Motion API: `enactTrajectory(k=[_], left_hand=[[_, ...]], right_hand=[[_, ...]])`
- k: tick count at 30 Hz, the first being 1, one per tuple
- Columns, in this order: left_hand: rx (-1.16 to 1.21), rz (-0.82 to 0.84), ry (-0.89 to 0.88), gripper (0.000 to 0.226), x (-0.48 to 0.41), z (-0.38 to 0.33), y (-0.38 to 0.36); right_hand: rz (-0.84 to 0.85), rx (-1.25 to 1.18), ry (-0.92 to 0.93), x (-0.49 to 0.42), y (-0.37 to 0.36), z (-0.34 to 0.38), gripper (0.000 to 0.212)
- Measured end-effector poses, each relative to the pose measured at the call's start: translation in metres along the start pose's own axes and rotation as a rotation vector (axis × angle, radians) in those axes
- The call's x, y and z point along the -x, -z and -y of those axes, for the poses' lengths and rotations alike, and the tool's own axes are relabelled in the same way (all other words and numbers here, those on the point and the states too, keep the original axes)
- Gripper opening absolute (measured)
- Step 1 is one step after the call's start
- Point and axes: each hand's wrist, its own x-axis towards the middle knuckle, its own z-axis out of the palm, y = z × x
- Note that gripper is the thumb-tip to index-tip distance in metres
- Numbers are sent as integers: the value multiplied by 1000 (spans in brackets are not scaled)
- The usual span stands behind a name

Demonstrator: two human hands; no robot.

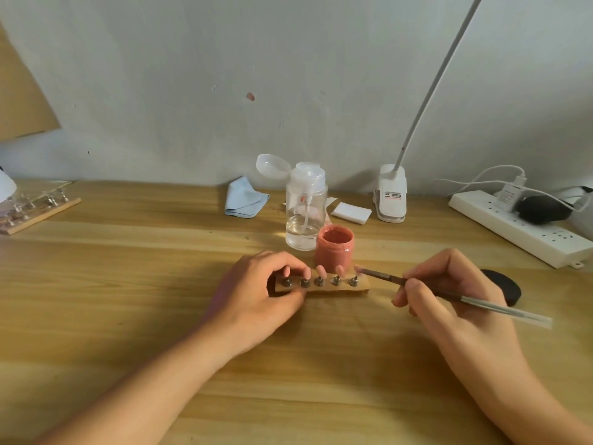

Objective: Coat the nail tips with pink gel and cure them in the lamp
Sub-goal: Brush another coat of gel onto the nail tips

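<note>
A small wooden holder strip point(340, 289) lies in the middle of the table with several metal stands carrying pink nail tips point(321, 270). My left hand point(256, 293) grips the strip's left end between fingers and thumb. My right hand point(449, 290) pinches a thin brush point(426, 292), and its bristle end touches the rightmost nail tip point(358, 269). An open jar of pink gel point(334, 248) stands just behind the strip. No curing lamp is recognisable.
A clear pump bottle point(305, 213) with its lid flipped open stands behind the jar. A blue cloth point(244, 200), white pads point(351, 212), a clip lamp base point(391, 197) and a power strip point(519, 229) line the back. A second nail holder point(38, 210) lies far left; a black lid point(503, 285) sits beside my right hand.
</note>
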Motion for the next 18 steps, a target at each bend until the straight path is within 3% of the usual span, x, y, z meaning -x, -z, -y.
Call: enactTrajectory(k=[6, 12, 18], left_hand=[[27, 17, 22, 20, 2, -4, 1], [25, 0, 23, 23, 2, -3, 1], [10, 4, 27, 28, 2, -1, 1]], right_hand=[[-16, 39, 29, 3, 0, 3, 2], [-44, 75, 48, 3, 0, 1, 12], [-58, 92, 68, 4, 1, 0, 3]])
